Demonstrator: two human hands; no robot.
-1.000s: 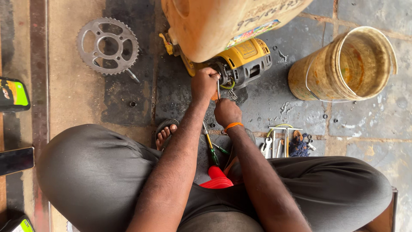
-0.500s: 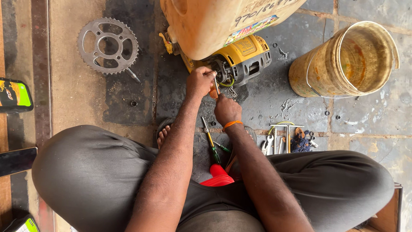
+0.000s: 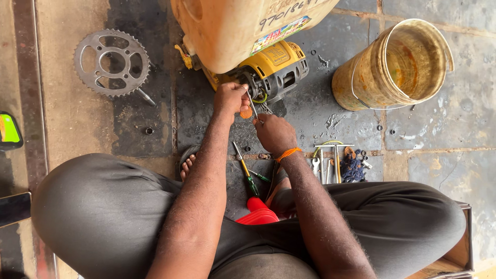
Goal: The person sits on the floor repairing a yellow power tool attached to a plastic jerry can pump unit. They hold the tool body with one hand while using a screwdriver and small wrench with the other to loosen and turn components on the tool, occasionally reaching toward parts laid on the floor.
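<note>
A yellow and black power tool (image 3: 276, 70) lies on the floor, partly under a big yellowish plastic jerrycan (image 3: 232, 28). My left hand (image 3: 230, 98) pinches a small round orange-brown disc (image 3: 246, 112) right at the tool's open end. Just below it, my right hand (image 3: 274, 134), with an orange thread on its wrist, grips a thin metal tool (image 3: 253, 107) whose tip reaches up to the same spot. A green-handled screwdriver (image 3: 245, 170) lies on the floor between my forearms.
A steel sprocket (image 3: 111, 63) lies far left. A dirty yellow bucket (image 3: 395, 64) lies on its side at right. Spanners and small parts (image 3: 333, 160) sit by my right knee. A red object (image 3: 257, 213) rests between my legs; bolts dot the floor.
My left hand has shifted slightly and now shows the orange-brown disc at the tool's opening; the right hand has brought the thin metal tool up to it.
</note>
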